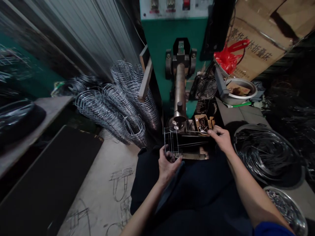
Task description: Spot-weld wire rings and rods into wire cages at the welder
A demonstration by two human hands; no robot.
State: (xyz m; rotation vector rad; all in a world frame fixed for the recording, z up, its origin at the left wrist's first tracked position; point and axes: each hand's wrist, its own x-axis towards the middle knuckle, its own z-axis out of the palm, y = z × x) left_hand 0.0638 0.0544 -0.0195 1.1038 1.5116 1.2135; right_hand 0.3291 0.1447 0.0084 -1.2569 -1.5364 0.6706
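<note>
My left hand (167, 166) is closed around the lower part of a small wire frame (171, 140), which stands upright below the steel arm (180, 93) of a green machine (154, 46). In my right hand (221, 137), thumb and fingers pinch the end of a thin metal wire (198, 132). This wire runs left toward the frame beneath the arm; I cannot tell whether it touches the frame. Beside the right fingers sits a small yellow box (201, 123) with dark bits in it. Longer thin wires (193, 143) stretch rightward from the frame.
Stacks of wire rings (100, 114) stand left of the machine. Loose wire frames (121, 178) lie on the floor. A black tub of wires (268, 154) and a metal bowl of small parts (286, 206) are at my right, with a white basin (240, 90) behind.
</note>
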